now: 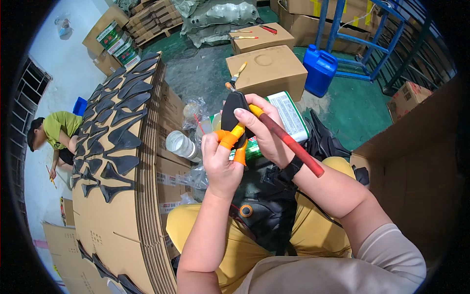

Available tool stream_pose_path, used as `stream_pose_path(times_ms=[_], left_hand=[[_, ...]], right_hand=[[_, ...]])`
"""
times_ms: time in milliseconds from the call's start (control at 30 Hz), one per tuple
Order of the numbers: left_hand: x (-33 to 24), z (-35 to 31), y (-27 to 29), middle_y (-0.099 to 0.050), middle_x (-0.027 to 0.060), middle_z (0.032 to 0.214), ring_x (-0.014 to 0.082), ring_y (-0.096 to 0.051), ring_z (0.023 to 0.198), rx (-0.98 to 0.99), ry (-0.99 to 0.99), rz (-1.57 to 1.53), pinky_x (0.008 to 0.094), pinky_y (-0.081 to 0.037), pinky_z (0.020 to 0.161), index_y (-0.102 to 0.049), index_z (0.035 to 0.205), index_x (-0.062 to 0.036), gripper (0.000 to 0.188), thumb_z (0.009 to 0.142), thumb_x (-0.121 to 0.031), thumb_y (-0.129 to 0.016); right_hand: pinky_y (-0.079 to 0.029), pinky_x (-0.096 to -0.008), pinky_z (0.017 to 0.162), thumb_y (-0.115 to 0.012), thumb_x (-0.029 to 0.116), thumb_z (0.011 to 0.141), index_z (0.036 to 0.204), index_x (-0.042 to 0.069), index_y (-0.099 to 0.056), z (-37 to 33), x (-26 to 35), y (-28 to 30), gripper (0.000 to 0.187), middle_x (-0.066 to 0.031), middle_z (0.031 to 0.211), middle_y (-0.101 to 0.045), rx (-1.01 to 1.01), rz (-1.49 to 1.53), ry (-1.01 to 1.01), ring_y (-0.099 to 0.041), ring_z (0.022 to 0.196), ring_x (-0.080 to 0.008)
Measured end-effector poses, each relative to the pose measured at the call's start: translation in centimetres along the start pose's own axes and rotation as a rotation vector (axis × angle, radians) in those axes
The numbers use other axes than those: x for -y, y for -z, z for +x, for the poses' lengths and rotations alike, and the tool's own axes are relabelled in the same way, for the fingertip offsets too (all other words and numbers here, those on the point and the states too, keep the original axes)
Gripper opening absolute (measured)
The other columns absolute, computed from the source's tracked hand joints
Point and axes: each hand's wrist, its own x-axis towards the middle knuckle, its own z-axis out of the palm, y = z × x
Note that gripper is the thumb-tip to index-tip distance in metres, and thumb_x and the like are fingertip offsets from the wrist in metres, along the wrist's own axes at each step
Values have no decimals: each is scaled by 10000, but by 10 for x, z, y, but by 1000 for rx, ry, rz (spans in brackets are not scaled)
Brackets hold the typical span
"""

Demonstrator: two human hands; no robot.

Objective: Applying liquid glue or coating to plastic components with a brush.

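Both hands meet in front of me around a black, flat, rounded piece (234,109). My left hand (220,164), with orange covers on some fingers, is closed on its lower end. My right hand (267,125) is closed too, its thumb pressed on the face of the piece. A red-handled tool (293,146) with a yellow section lies in the right hand and slants down across the wrist. A metal tip (230,87) shows just above the black piece; whether it belongs to the tool is hidden.
Left, a cardboard stack (117,215) bears rows of black curved pieces (128,116). A clear plastic tub (181,143), green-and-white tin (289,115), closed carton (267,71) and blue jerrycan (320,70) stand ahead. An open carton (416,161) is right. Another person (61,128) crouches far left.
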Motion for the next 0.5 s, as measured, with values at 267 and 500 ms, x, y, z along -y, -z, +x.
stream_pose_path(times_ms=[267, 500], left_hand=[[-9, 8, 4, -529, 119, 892, 292, -515, 808, 51, -70, 25, 365, -425, 703, -618, 929, -17, 364, 584, 4, -729], [-11, 8, 9, -531, 127, 893, 303, -510, 801, 74, -101, -5, 375, -422, 690, -617, 918, -12, 375, 562, 5, -732]], right_hand=[[-485, -320, 854, -552, 154, 885, 1039, -5, -527, 0, -10, 7, 223, -136, 1052, -593, 42, 110, -99, -602, 949, -189], [-483, -360, 883, -551, 158, 885, 1069, -8, -504, -4, -5, 2, 252, -160, 1111, -568, 66, 138, -119, -589, 1023, -243]])
